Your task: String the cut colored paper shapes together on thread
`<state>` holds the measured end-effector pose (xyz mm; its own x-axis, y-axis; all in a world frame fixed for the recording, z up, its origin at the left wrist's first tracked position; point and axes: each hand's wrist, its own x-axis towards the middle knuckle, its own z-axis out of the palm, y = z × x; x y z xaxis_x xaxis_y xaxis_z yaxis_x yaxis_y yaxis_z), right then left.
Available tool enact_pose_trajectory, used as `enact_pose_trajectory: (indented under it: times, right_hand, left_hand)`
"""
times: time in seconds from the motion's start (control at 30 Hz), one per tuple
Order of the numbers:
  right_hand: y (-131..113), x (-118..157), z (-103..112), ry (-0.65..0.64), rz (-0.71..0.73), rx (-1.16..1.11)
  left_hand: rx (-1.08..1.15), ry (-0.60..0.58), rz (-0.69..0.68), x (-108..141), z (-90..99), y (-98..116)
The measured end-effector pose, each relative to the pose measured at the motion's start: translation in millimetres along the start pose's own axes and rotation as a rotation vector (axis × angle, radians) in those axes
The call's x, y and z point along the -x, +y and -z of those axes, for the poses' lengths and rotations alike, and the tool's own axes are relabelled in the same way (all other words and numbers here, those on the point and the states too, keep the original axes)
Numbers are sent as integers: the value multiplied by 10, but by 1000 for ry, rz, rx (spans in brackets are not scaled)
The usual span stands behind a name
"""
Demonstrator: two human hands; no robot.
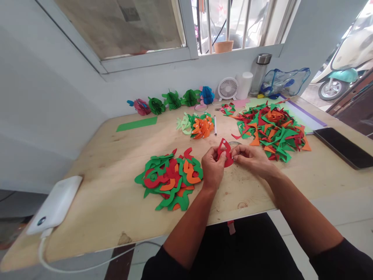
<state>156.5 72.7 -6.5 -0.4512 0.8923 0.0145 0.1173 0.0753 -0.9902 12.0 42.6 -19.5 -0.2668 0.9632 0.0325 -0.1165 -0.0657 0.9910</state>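
Note:
A red paper cutout (225, 156) with curved edges is pinched upright in my left hand (213, 163), thumb in front. A small white square shows near its top tip. My right hand (252, 158) is closed in a pinch at the cutout's right edge; what lies between its fingertips is too small to make out. Partly hidden behind the right fingers is a clear round object (234, 143) on the table. Left of my hands lies a loose pile of green, red and orange paper cutouts (170, 177).
Paper scraps (274, 130) heap at the right, beside a black phone (345, 147). A pen (215, 125) and stacked orange cutouts (202, 126) lie ahead. Folded paper ornaments (173, 100), a small fan (228, 88) and a bottle (259, 76) line the wall. A white power bank (55, 204) with cable sits left.

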Motion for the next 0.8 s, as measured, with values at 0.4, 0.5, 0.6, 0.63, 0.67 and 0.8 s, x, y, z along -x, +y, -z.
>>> enact_pose_trajectory:
  times: [0.4, 0.5, 0.6, 0.63, 0.67, 0.8]
  right_hand:
    - [129, -30, -7, 94, -33, -4]
    - [106, -34, -13, 135, -58, -9]
    - [48, -30, -22, 181, -79, -31]
    - [27, -27, -25, 193, -84, -39]
    - [9, -25, -27, 205, -87, -45]
    - [-6, -25, -33, 210, -82, -53]
  left_hand:
    - [13, -29, 18, 3, -27, -9]
    - [61, -41, 55, -4, -32, 15]
    - [73, -74, 117, -12, -32, 32]
    - [69, -87, 155, -14, -32, 32]
    - [69, -101, 199, -14, -33, 30]
    - [112, -130, 301, -9, -42, 15]
